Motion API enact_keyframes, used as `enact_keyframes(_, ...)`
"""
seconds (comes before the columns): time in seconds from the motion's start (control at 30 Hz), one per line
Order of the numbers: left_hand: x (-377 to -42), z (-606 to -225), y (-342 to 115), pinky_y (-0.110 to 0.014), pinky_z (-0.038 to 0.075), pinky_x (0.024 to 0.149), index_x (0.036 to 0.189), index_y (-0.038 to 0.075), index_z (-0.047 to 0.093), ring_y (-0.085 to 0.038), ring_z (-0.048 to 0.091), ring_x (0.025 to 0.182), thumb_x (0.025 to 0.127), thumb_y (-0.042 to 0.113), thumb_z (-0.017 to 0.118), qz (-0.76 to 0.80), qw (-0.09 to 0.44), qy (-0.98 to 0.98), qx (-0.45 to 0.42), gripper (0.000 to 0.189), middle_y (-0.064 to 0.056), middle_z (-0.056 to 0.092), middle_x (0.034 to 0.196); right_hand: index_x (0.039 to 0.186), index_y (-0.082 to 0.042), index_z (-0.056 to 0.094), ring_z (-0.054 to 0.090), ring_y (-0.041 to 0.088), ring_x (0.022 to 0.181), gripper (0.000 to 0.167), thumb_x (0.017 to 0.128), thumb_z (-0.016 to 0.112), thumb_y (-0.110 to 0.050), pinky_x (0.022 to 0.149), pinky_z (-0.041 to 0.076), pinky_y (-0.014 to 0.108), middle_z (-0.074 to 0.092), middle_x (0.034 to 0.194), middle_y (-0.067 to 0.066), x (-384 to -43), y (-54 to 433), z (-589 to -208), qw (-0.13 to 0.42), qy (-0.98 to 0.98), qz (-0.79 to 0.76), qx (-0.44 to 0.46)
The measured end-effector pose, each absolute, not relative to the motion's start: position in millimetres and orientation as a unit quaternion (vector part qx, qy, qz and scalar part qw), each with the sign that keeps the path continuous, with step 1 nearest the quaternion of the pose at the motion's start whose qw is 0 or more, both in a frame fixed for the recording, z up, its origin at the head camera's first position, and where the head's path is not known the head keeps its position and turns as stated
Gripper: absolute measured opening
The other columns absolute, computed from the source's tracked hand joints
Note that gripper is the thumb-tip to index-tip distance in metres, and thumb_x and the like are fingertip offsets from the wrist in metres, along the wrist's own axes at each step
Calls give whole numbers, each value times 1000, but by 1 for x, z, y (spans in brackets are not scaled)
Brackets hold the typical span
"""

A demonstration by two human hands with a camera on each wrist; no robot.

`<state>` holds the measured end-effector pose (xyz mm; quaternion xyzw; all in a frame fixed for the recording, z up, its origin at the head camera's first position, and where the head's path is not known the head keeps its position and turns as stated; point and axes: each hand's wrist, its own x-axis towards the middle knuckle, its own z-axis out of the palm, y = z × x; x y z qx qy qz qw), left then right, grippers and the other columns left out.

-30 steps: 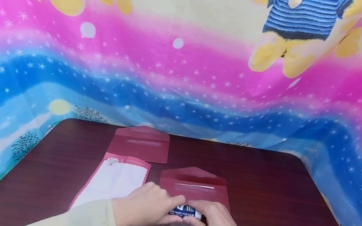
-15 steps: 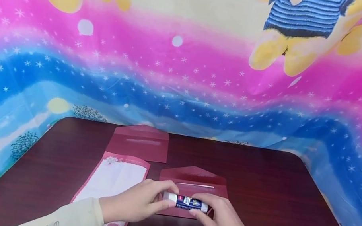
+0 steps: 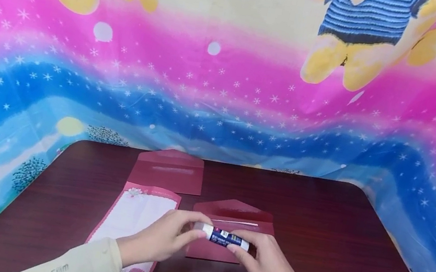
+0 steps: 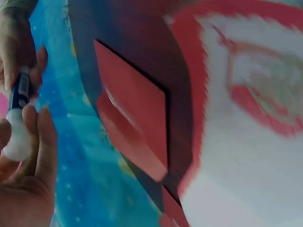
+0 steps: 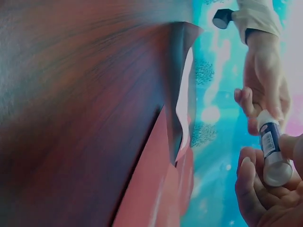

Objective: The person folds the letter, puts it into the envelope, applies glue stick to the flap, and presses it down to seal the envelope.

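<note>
A glue stick [image 3: 222,237] with a dark blue label and white ends is held by both hands above the table, its right end tilted slightly down in the head view. My left hand [image 3: 163,235] pinches its white left end between thumb and fingers. With thumb and fingers my right hand [image 3: 267,264] grips the other end. Below and behind it lies a red envelope [image 3: 204,251], flap raised, a thin white edge [image 3: 235,222] showing at its opening. White letter paper [image 3: 133,220] with a red border lies partly under my left forearm. In the right wrist view the glue stick [image 5: 270,139] spans both hands.
A second red envelope [image 3: 168,178], flap up, lies at the back of the dark wooden table [image 3: 310,210], just behind the letter paper. A patterned cloth [image 3: 219,131] hangs around the table's back and sides.
Both hands have risen a little and spread apart along the glue stick, uncovering its white left end. Its right end now dips. The envelopes and paper stay in place.
</note>
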<state>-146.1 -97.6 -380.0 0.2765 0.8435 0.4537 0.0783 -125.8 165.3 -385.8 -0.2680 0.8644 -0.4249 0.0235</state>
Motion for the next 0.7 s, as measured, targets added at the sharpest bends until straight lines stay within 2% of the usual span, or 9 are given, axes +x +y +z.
enact_keyframes(0.07,-151,-381,-105,-24,50,53,121,16,69,-9,59,56,98,20,67,454,63,850,258,24,-1,62,68,106,-18,73,52,-1,55,21,100,62,-35,49,48,23,58,64,-6,-127,171,-387,50,859,-442,-252)
enact_keyframes(0.17,-160,-380,-119,-26,51,57,125,16,64,-13,62,64,95,21,71,456,48,859,226,31,-4,69,84,112,-10,72,57,4,55,26,101,62,-31,49,51,26,61,63,-2,-130,181,-390,71,853,-461,-232)
enact_keyframes(0.23,-164,-380,-125,-26,52,61,120,20,62,-13,62,70,94,24,73,443,49,872,204,29,-3,70,96,114,-10,71,58,5,55,26,100,63,-30,49,52,27,62,63,-2,-132,186,-392,73,856,-462,-222)
enact_keyframes(0.3,-168,-382,-129,-26,52,63,113,21,60,-10,61,72,94,27,73,420,42,884,201,23,0,69,100,114,-10,71,59,5,55,26,100,64,-30,49,52,27,62,63,-3,-134,189,-394,69,859,-458,-220)
enact_keyframes(0.4,-172,-388,-130,-24,50,64,105,22,64,-7,59,70,96,29,70,371,29,906,203,13,6,68,91,113,-10,71,59,6,55,25,99,65,-30,48,52,27,62,63,-3,-135,191,-396,66,861,-455,-217)
enact_keyframes(0.5,-177,-396,-129,-24,49,64,105,21,68,-5,56,68,96,29,69,310,6,927,211,12,10,66,83,115,-8,71,60,7,55,27,99,65,-30,48,51,27,62,65,-1,-137,193,-398,67,861,-455,-217)
enact_keyframes(0.6,-180,-403,-125,-28,50,67,107,19,69,-5,56,72,93,28,73,256,-7,943,211,18,10,65,85,118,-6,70,60,7,55,31,99,65,-30,48,51,27,63,68,2,-138,194,-399,69,862,-455,-211)
enact_keyframes(0.7,-183,-408,-122,-34,54,72,109,15,67,-10,59,79,88,24,78,230,-2,949,216,25,4,68,92,119,-6,70,59,7,55,31,99,66,-30,48,51,27,64,69,3,-139,195,-400,70,864,-453,-207)
